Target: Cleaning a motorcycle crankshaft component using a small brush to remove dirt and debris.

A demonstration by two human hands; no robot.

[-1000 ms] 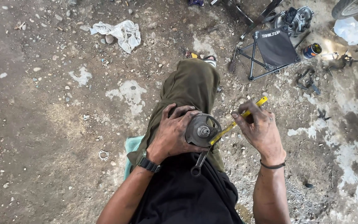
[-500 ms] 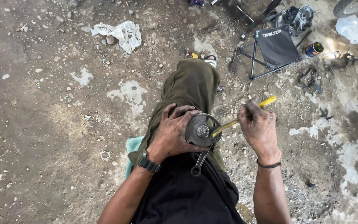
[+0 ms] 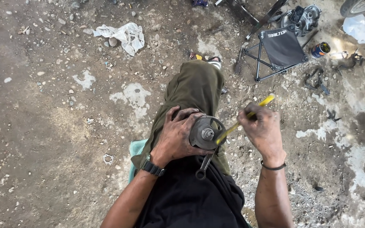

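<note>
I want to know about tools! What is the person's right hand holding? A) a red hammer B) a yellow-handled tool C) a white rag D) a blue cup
B: the right hand grips a thin yellow-handled tool whose tip meets the round metal part that the left hand steadies on the knee.

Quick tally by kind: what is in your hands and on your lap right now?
Round grey metal part, gripped by the left hand: 1
Yellow-handled tool, in the right hand: 1
Wrench, lying on the lap: 1
Total: 3
</note>
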